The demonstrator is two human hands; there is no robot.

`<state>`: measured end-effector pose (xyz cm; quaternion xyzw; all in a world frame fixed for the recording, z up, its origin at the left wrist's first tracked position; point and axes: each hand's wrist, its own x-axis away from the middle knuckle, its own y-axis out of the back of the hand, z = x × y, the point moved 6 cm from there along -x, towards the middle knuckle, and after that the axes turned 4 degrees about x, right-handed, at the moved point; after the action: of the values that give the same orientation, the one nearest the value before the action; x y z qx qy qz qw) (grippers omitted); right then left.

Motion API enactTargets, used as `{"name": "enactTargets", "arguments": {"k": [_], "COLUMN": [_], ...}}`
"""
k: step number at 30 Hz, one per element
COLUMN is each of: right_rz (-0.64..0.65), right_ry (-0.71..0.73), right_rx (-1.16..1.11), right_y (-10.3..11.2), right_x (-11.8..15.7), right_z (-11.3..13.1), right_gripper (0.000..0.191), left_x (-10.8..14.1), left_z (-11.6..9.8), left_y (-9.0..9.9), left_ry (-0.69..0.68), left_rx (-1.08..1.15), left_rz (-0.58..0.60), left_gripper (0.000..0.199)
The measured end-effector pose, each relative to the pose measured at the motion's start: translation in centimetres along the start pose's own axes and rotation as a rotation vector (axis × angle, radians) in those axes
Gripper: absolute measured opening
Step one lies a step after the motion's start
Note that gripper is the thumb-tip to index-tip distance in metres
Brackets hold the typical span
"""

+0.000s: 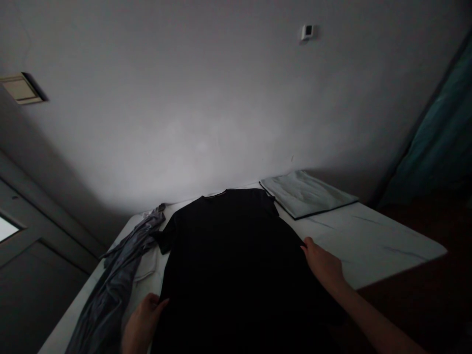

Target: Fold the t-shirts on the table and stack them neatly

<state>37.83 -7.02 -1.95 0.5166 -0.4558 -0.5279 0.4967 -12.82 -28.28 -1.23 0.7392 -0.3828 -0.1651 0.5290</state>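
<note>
A black short-sleeved T-shirt (232,255) lies spread over the table, its neckline toward the wall and its lower part toward me. My left hand (143,317) pinches the shirt's left side edge near the bottom of the view. Farther up on the other side, my right hand (322,263) grips the right side edge between thumb and fingers. The lower hem is too dark to make out. Left of the shirt lies a crumpled grey garment (114,290), close to my left hand.
The white marbled table (383,241) stands against a pale wall (221,98). At its back right lies a flat light-grey folded cloth (306,191) with a dark edge. A white cloth (146,265) shows beside the grey garment. A teal curtain (438,132) hangs at right.
</note>
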Motion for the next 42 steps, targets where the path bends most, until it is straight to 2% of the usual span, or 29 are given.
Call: {"name": "enactTargets", "arguments": {"k": [2,3,5,7,9,11,13,15,17,20,22,24,26,27,31,33,34,37,42], "right_rz": [-0.063,-0.113,-0.204,-0.210,-0.108,0.008,0.064,0.076,0.064,0.016,-0.011,-0.008,0.010,0.020,0.105,0.138,0.139,0.125,0.130], "right_ry": [0.017,0.042,0.158,0.349,0.561,0.716,0.772,0.787,0.786,0.703,0.544,0.358,0.280,0.313,0.663,0.778,0.811,0.883,0.856], "right_rx": [0.046,0.068,0.059,-0.042,-0.187,-0.285,-0.327,-0.330,-0.314,-0.274,-0.226,-0.171,-0.149,-0.159,-0.252,-0.268,-0.270,-0.284,-0.232], "right_y": [0.2,0.5,1.2,1.5,1.1,0.4,-0.2,-0.8,-1.5,-2.8,-3.9,-4.7,-4.9,-4.7,-3.7,-3.6,-3.6,-3.9,-4.6], "right_x": [-0.1,-0.2,-0.5,-0.7,-0.8,-1.1,-2.2,-4.1,-6.4,-10.0,-12.4,-14.5,-16.0,-16.7,-18.8,-20.0,-20.8,-23.4,-27.7], "right_z": [0.2,0.8,3.5,8.3,14.3,20.1,24.2,25.9,25.1,20.8,17.5,15.5,16.3,17.8,26.6,29.4,30.1,30.3,28.5], "right_gripper": [0.025,0.027,0.033,0.040,0.045,0.049,0.052,0.051,0.053,0.061,0.067,0.075,0.078,0.075,0.062,0.062,0.062,0.057,0.054], "left_x": [0.2,0.3,0.4,0.2,-0.2,-1.5,-3.7,-6.5,-9.5,-13.7,-16.2,-18.2,-19.8,-20.4,-22.0,-23.3,-24.2,-27.3,-32.2], "left_z": [-0.9,-2.0,-5.6,-10.7,-16.4,-20.9,-23.6,-24.1,-22.6,-17.8,-14.6,-12.8,-13.4,-14.6,-22.4,-25.1,-25.8,-25.4,-22.3], "left_y": [0.7,0.9,0.2,-2.2,-5.7,-8.9,-10.8,-10.9,-9.7,-7.1,-5.9,-5.3,-5.7,-6.2,-9.2,-10.1,-10.2,-9.5,-6.9], "left_ry": [-0.040,-0.090,-0.248,-0.469,-0.697,-0.801,-0.803,-0.785,-0.798,-0.827,-0.823,-0.775,-0.709,-0.688,-0.779,-0.832,-0.845,-0.856,-0.784], "left_rx": [-0.117,-0.171,-0.214,-0.156,-0.095,-0.103,-0.155,-0.226,-0.289,-0.346,-0.378,-0.407,-0.415,-0.405,-0.344,-0.336,-0.339,-0.353,-0.360], "left_rz": [-0.085,-0.154,-0.268,-0.278,-0.196,-0.100,-0.023,-0.009,-0.046,-0.125,-0.168,-0.206,-0.232,-0.239,-0.195,-0.162,-0.145,-0.097,-0.137], "left_gripper": [0.023,0.025,0.033,0.041,0.046,0.052,0.056,0.055,0.053,0.051,0.050,0.049,0.048,0.049,0.054,0.055,0.055,0.056,0.053]}}
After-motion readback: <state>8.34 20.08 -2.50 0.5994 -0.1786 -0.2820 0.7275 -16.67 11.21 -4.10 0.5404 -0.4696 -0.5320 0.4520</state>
